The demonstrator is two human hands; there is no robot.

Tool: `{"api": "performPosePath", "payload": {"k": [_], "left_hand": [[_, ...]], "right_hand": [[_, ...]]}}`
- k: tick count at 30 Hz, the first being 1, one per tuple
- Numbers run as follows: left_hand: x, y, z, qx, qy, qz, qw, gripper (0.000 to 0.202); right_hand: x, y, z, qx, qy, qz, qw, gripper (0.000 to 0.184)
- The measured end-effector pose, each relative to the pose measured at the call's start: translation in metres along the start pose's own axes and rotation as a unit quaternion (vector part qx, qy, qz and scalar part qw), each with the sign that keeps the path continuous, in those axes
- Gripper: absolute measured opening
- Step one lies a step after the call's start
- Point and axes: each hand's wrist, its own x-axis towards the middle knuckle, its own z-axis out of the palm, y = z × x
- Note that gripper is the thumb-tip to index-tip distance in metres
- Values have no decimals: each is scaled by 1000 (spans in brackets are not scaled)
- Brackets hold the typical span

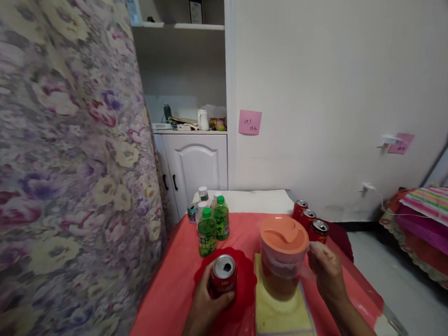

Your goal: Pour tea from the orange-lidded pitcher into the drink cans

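My left hand [210, 298] is wrapped round an opened red drink can [223, 281], upright over a red scalloped plate [246, 278]. On the right, my right hand [326, 269] is closed round the handle of a clear plastic pitcher [281, 277] with an orange lid [285, 235]. Brown liquid fills its lower part. The pitcher is above or on a folded yellow cloth [280, 324]; which of the two I cannot tell. Most of the handle is hidden by my fingers.
Two green-capped bottles [207, 236] stand behind the plate, with white-capped bottles [203, 193] and a small can [192, 212] beyond. Several red cans [318, 231] line the table's back right. A floral curtain [78, 181] hangs close on the left; a wall [324, 93] rises behind.
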Motion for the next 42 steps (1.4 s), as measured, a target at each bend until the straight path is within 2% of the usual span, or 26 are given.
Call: {"api": "performPosePath", "payload": {"k": [11,21,29,33,42], "left_hand": [[0,10,0,25,-23,-28,999,91],[-4,15,-3,33,-41,-27,998,87],[-8,23,2,36,-18,-29,999,85],[-9,25,3,37,-10,-28,999,84],[-11,21,4,41,-34,0,999,82]], "right_hand": [[-7,0,-2,1,-4,-7,1000,45],[-9,14,-5,20,6,-11,1000,47],[-9,17,-10,21,2,-15,1000,42],[-9,17,-9,7,-7,-18,1000,43],[-12,11,-13,-68,-17,-33,997,44]]}}
